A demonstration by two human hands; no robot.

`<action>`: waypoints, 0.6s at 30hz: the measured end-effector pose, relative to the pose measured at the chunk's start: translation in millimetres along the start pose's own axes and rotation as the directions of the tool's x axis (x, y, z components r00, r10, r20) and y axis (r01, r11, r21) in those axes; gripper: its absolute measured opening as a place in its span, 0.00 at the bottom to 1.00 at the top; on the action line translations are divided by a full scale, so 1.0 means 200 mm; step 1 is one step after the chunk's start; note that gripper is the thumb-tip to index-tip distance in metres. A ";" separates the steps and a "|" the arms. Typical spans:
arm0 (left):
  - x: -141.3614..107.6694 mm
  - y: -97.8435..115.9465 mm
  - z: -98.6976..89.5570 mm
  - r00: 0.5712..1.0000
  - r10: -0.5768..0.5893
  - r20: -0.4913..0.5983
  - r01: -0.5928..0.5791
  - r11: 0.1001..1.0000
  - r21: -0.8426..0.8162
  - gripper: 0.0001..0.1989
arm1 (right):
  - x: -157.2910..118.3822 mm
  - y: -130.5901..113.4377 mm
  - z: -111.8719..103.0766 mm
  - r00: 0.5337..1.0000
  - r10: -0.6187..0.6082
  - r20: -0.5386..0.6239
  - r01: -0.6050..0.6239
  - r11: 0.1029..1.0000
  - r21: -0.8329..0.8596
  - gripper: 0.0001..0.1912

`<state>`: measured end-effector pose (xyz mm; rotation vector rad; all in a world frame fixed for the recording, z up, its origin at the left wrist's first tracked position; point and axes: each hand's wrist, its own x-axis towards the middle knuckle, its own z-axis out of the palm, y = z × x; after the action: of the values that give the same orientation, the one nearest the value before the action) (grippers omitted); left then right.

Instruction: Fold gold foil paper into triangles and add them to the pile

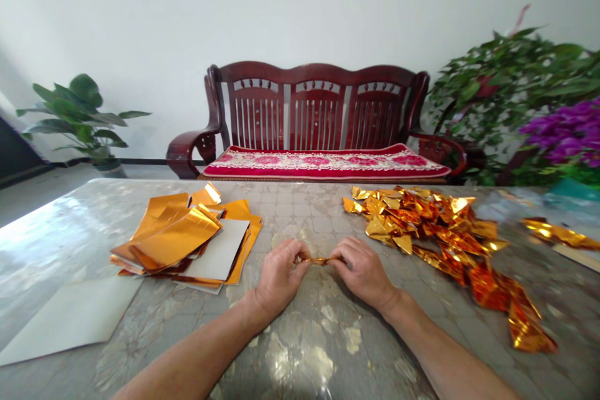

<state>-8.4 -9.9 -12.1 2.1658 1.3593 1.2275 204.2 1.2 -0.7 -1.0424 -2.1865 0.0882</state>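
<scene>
A small rolled piece of gold foil paper (319,260) spans the gap between my two hands, just above the table. My left hand (283,272) pinches its left end between thumb and fingers. The right end is pinched by my right hand (363,272), and the fingers partly hide both ends. To the left lies a loose stack of gold foil paper sheets (175,237), some with the pale side up. On the right spreads a heap of folded and twisted gold foil pieces (435,219), trailing toward the table's right front.
The table (300,331) has a shiny, flower-patterned cover. A pale sheet (70,312) lies at its left, and clear plastic with a teal piece (569,194) at its right. Beyond stand a wooden bench (316,106), a potted plant (87,119) and purple flowers (567,131).
</scene>
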 end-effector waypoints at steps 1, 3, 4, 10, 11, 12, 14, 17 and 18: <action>0.00 0.00 0.00 1.000 0.001 -0.001 -0.001 1.000 0.000 0.08 | 0.00 0.00 0.00 1.000 -0.011 -0.010 0.011 1.000 -0.005 0.08; 0.00 0.00 -0.01 1.000 -0.002 0.004 0.002 1.000 0.006 0.09 | 0.00 0.00 0.00 0.999 -0.030 -0.026 0.030 0.999 -0.015 0.08; 0.00 0.00 -0.01 1.000 0.000 0.011 0.000 1.000 0.014 0.09 | 0.00 0.00 0.00 0.999 -0.039 -0.034 0.038 0.999 -0.019 0.08; 0.00 0.03 -0.03 0.993 0.049 0.106 -0.064 0.988 0.141 0.04 | 0.00 -0.01 -0.01 0.994 -0.091 -0.068 0.087 0.994 -0.063 0.10; 0.00 0.04 -0.03 0.991 0.057 0.119 -0.075 0.985 0.154 0.03 | 0.00 -0.01 -0.01 0.993 -0.094 -0.072 0.090 0.994 -0.068 0.10; 0.00 0.04 -0.03 0.990 0.065 0.129 -0.085 0.983 0.160 0.02 | 0.00 -0.02 -0.01 0.993 -0.094 -0.074 0.089 0.994 -0.069 0.10; 0.00 0.05 -0.03 0.989 0.077 0.126 -0.097 0.982 0.165 0.04 | 0.00 -0.02 -0.01 0.994 -0.086 -0.063 0.082 0.995 -0.063 0.10; 0.00 0.04 -0.02 0.995 0.083 0.054 -0.091 0.980 0.176 0.07 | 0.00 -0.01 0.00 0.997 -0.058 -0.057 0.056 0.998 -0.040 0.06; 0.01 0.03 -0.02 0.997 0.081 0.018 -0.083 0.980 0.181 0.07 | 0.00 -0.01 0.00 0.996 -0.041 -0.080 0.039 0.999 -0.034 0.04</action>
<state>-7.8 -12.4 -5.4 2.3706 1.4415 1.1593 202.7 -0.6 -0.7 -1.0024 -2.1411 -0.0074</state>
